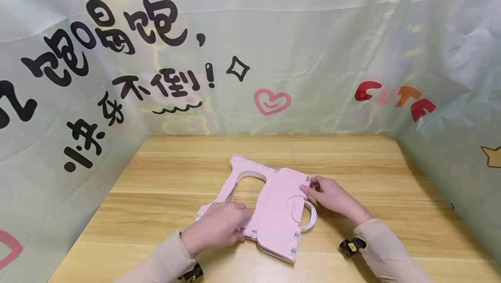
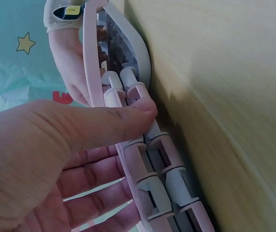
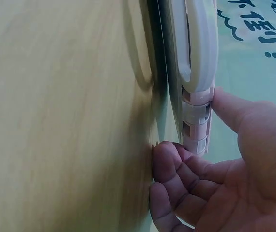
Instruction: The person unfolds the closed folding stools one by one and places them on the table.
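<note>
A pink plastic folding stool [image 1: 279,213], folded flat, is held close over the wooden table. It has hinged edges, an arched cut-out on its left part and a white loop handle [image 1: 312,218] on its right side. My left hand [image 1: 219,224] grips the near left edge. In the left wrist view its thumb [image 2: 123,118] lies across the row of hinges [image 2: 160,162], with the fingers against the pink face. My right hand [image 1: 332,194] pinches the far right edge above the handle; in the right wrist view, curled fingers [image 3: 167,164] are at the hinged edge.
The wooden table [image 1: 168,165] reaches back to a pale green printed curtain [image 1: 313,48], which also hangs along the left and right sides. Black wrist devices, such as the right one [image 1: 352,246], are strapped at both sleeves.
</note>
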The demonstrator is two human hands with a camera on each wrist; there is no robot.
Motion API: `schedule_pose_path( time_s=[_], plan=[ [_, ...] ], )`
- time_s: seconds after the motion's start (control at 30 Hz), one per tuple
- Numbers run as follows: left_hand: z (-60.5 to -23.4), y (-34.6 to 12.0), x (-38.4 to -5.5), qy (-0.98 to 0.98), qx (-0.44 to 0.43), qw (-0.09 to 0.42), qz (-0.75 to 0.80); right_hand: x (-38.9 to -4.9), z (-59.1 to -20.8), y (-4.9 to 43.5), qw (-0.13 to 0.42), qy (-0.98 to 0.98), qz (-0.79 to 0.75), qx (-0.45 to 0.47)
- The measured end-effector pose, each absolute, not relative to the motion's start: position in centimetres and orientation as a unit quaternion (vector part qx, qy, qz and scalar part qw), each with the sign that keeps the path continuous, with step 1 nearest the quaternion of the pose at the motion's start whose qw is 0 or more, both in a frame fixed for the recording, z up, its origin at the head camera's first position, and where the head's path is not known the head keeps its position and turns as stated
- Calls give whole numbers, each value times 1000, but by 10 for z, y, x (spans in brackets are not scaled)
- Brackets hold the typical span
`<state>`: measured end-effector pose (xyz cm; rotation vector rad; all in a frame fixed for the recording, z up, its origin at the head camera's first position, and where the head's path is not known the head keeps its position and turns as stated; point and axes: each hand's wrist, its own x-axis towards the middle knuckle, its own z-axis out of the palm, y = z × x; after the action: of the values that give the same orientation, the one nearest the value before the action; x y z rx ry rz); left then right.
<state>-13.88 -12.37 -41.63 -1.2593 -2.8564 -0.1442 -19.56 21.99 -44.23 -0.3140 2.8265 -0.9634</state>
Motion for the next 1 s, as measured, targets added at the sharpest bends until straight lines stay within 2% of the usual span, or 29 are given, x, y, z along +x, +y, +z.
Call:
schedule_pose_path(
  time_s=[0.3, 0.67, 1.0],
  plan=[
    [-416, -124, -138, -908, -410, 8, -86, -199, -435, 224, 68, 931, -343, -108],
    [-409, -130, -139, -903, -395, -14, -169, -202, -401, 229, 41, 921, -366, -128],
    [-402, -129, -137, -887, -410, 2, -212, -201, -370, 229, 18, 915, -380, -134]
  ],
)
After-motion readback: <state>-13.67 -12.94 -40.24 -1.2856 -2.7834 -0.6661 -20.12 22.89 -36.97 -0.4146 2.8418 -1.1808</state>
